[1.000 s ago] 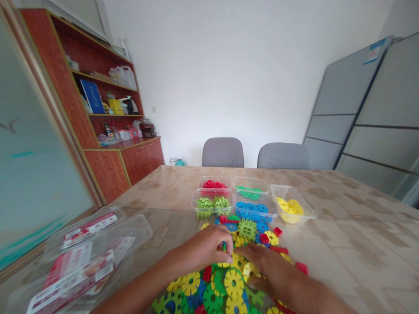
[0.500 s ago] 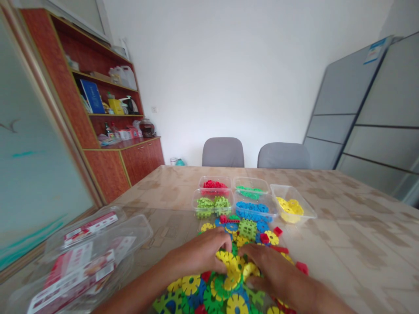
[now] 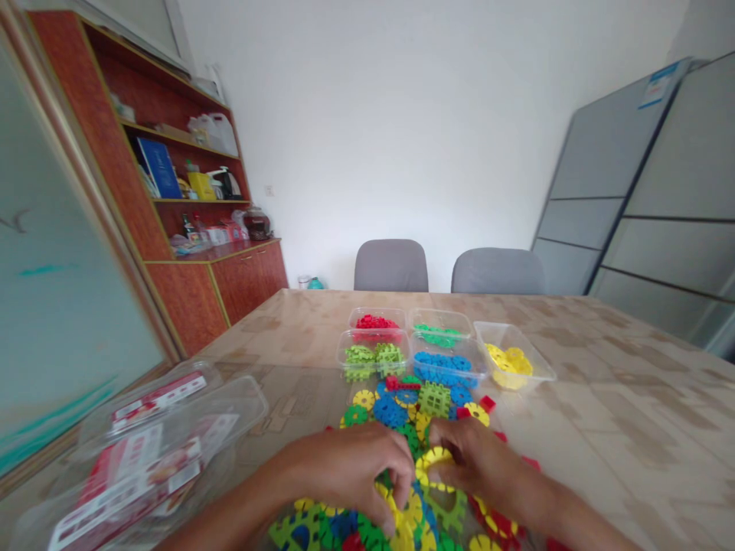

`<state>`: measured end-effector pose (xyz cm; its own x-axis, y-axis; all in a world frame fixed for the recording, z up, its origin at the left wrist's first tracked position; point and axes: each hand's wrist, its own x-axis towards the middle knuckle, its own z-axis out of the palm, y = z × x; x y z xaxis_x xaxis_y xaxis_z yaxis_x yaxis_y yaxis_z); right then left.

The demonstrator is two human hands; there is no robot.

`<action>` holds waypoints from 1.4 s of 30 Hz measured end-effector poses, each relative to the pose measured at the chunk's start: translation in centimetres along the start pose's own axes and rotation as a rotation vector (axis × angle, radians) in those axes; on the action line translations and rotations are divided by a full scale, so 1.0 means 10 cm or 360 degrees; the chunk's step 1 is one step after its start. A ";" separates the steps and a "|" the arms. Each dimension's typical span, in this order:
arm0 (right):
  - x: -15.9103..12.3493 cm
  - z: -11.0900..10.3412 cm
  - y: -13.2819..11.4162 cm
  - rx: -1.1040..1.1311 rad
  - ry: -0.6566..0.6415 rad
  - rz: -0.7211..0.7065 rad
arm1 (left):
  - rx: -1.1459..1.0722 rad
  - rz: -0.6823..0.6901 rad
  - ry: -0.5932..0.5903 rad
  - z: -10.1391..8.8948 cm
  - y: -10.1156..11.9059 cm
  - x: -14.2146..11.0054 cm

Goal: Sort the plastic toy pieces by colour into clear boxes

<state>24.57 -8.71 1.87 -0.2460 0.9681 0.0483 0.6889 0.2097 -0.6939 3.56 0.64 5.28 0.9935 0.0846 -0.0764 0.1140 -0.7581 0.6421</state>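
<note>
My left hand (image 3: 359, 463) is curled low over the heap, thumb and fingers closed around yellow notched discs (image 3: 406, 516) at its near side. To its right, my right hand (image 3: 488, 463) pinches another yellow notched disc (image 3: 432, 464) between thumb and fingers. Beneath both hands spreads a mixed heap of plastic building pieces: blue discs (image 3: 390, 412), a lime-green lattice piece (image 3: 435, 399), green discs (image 3: 355, 415) and red pieces (image 3: 488, 403). My hands cover part of the heap.
Behind the heap, clear tubs hold sorted pieces: red (image 3: 376, 324), green (image 3: 439, 335), lime (image 3: 373, 360), blue (image 3: 446, 369) and yellow (image 3: 510, 361). Clear labelled lids (image 3: 143, 467) lie stacked at left. Two grey chairs (image 3: 391, 265) stand beyond the wooden table (image 3: 609, 398).
My left hand has moved nearer with yellow discs. My right hand has shifted slightly up and now pinches a yellow disc apart from the left hand's pieces. More of the heap's far part shows.
</note>
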 end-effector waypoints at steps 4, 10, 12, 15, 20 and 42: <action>-0.01 -0.01 0.02 0.0001 0.0028 -0.0001 | 0.0189 -0.0100 0.0024 0.08 0.09 0.01; -0.03 -0.12 -0.04 0.0109 -0.0021 0.0015 | 0.0280 -0.0236 0.0091 0.06 0.18 0.01; -0.05 -0.17 -0.04 0.0254 -0.0087 0.0084 | 0.0287 -0.0254 0.0088 0.06 0.20 0.02; -0.06 -0.22 0.00 0.0394 -0.0143 0.0148 | 0.0282 -0.0265 0.0116 0.06 0.23 0.02; -0.07 -0.25 0.02 0.0390 -0.0102 0.0134 | 0.0311 -0.0173 0.0094 0.07 0.23 0.00; -0.04 -0.40 0.17 0.0382 0.0025 0.0039 | 0.0166 -0.0114 0.0177 0.19 0.20 0.10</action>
<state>28.57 -8.20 3.53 -0.2193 0.9749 0.0394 0.5124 0.1494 -0.8456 4.81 -2.02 5.00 0.9778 0.2073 -0.0306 0.1891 -0.8100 0.5551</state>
